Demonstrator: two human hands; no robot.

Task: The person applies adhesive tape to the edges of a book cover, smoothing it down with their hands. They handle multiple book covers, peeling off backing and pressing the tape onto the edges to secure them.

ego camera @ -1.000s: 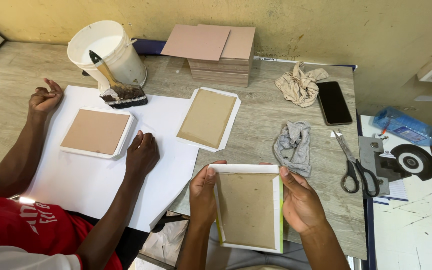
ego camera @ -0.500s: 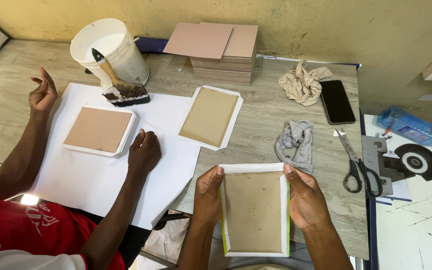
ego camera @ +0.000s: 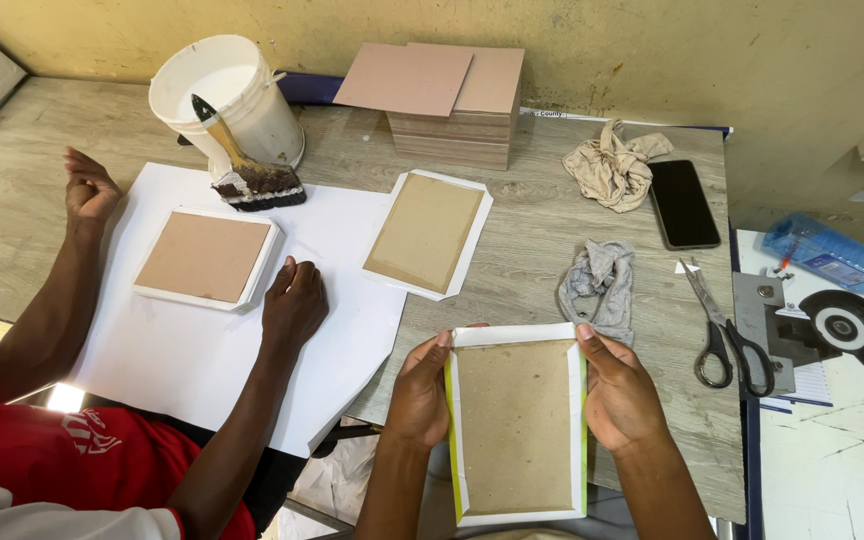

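1. The left hand (ego camera: pixel 420 392) and right hand (ego camera: pixel 620 392) sit low in the frame's centre, each curled round a long edge of the paper-wrapped board (ego camera: pixel 518 420), thumbs pressing on the folded paper border at the upper corners, fingers hidden beneath.
2. That board, brown face up with white turned-in edges and a yellow-green strip along its sides, hangs over the near edge of the grey wooden table (ego camera: pixel 532 235). It looks light, stiff and flat; the glued flaps may be damp and apt to shift, so the bare long edges seem the safest hold.
3. Just above the right hand lies a grey rag (ego camera: pixel 597 285); scissors (ego camera: pixel 722 335) lie to its right, a dark phone (ego camera: pixel 682 203) and a beige cloth (ego camera: pixel 612 165) further up.
4. Left of centre, another wrapped board (ego camera: pixel 427 233) lies partly on a white sheet (ego camera: pixel 192 360), where a co-worker's hand (ego camera: pixel 294 303) rests beside a third board (ego camera: pixel 205 258).
5. Upper left, a white bucket (ego camera: pixel 227 100) with a glue brush (ego camera: pixel 247 175); upper centre, a stack of boards (ego camera: pixel 452 105).
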